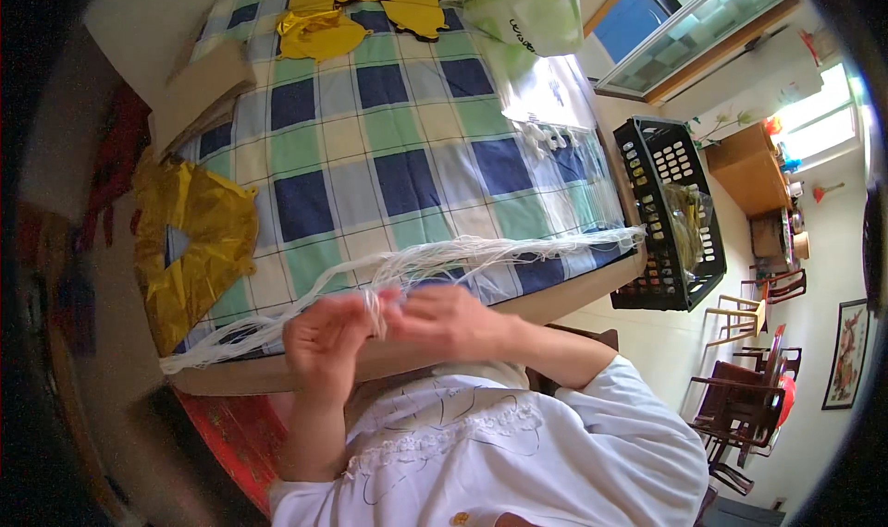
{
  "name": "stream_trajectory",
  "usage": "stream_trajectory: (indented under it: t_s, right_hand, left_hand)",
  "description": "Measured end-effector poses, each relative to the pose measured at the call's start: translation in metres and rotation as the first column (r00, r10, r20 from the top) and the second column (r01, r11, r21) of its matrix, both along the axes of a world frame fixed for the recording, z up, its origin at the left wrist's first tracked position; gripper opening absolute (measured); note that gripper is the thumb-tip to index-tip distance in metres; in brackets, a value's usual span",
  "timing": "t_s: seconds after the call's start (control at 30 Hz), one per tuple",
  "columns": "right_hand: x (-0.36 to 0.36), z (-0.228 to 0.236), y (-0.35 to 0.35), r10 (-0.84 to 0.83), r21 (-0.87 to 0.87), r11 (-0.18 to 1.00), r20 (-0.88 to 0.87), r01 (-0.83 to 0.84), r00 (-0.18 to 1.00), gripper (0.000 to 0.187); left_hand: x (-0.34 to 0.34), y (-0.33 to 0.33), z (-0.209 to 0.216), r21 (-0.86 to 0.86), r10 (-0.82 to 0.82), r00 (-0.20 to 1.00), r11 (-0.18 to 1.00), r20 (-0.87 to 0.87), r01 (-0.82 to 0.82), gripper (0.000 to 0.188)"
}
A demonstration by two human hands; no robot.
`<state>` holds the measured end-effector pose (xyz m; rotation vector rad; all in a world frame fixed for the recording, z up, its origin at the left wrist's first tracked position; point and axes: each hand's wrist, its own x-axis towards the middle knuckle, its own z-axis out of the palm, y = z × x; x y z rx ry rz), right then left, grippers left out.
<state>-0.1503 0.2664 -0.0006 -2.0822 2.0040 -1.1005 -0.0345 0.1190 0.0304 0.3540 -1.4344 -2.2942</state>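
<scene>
A long bundle of white strings (481, 252) lies across the near edge of a bed covered in a blue, green and cream checked cloth (398, 129). My left hand (324, 337) and my right hand (444, 319) meet over the bundle near its middle and pinch white strands between their fingertips. One end of the bundle trails left past the bed's corner; the other reaches right toward a black crate. My white sleeves fill the lower part of the view.
A crumpled gold foil balloon (194, 250) hangs off the bed's left side. More yellow foil shapes (370, 5) and a green-white plastic bag (527, 9) lie at the far end. A black plastic crate (675, 213) stands right of the bed; wooden chairs (740, 398) beyond.
</scene>
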Motion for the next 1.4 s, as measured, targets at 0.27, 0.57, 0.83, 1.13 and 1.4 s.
stream_trajectory:
  t_s: [0.27,0.57,0.83,1.13,1.4]
  right_hand:
    - [-0.015,0.016,-0.003,-0.077,-0.066,0.995,0.003,0.077,0.997,0.022]
    - [-0.019,0.03,0.002,-0.24,-0.045,0.968,0.103,0.245,0.965,0.024]
    - [-0.016,0.03,0.007,-0.197,-0.025,0.978,0.213,0.207,0.957,0.019]
    - [-0.006,0.027,0.012,-0.181,0.048,0.983,0.286,0.175,0.941,0.02]
    - [0.001,0.026,0.014,-0.205,0.134,0.976,0.329,0.169,0.922,0.018]
  left_hand:
    - [0.012,-0.005,0.006,0.291,-0.422,0.9,0.852,-0.11,0.435,0.015]
    - [0.008,0.005,-0.01,-0.277,-0.286,0.958,0.921,-0.004,0.274,0.011]
    - [0.013,0.001,-0.003,-0.297,-0.299,0.939,0.893,0.168,0.337,0.016]
    - [0.01,0.005,0.0,-0.393,-0.13,0.991,0.913,-0.022,0.111,0.015]
    - [0.006,0.003,-0.007,-0.18,-0.318,0.948,0.933,0.002,0.313,0.021]
